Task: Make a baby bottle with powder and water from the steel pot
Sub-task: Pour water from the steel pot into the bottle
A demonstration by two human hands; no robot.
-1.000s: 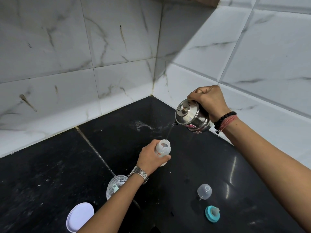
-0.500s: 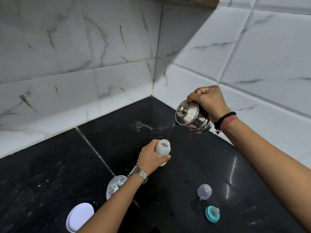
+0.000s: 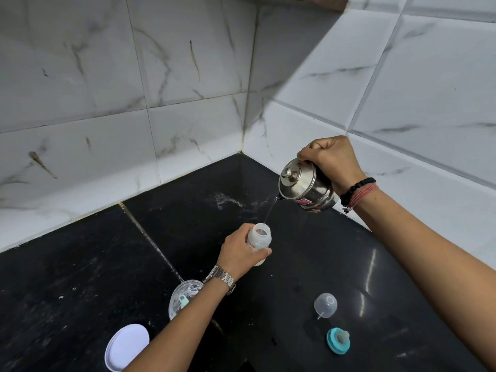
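Nearest on the black surface [image 3: 80, 264] lie a white lid [image 3: 126, 346] and teal nipple ring [image 3: 337, 340]. Farther, the left hand [image 3: 237, 255] grips the upright bottle [image 3: 258, 242]. Beyond, the right hand [image 3: 331, 158] clasps the tilted steel pot [image 3: 303, 187], water streaming into the bottle.

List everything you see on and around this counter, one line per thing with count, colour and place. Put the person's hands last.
steel pot: 1, shiny silver with lid on, tilted in the air above the counter, a thin stream of water running from it into the bottle
baby bottle: 1, translucent white, open top, below the pot
powder jar: 1, clear, with a teal scoop inside, partly behind the left forearm
white lid: 1, white, near left of counter
clear cap: 1, transparent dome, near right of counter
teal nipple ring: 1, teal, just nearer than the cap
counter: 1, black stone, against white marbled wall tiles
left hand: grips the bottle
right hand: grips the pot
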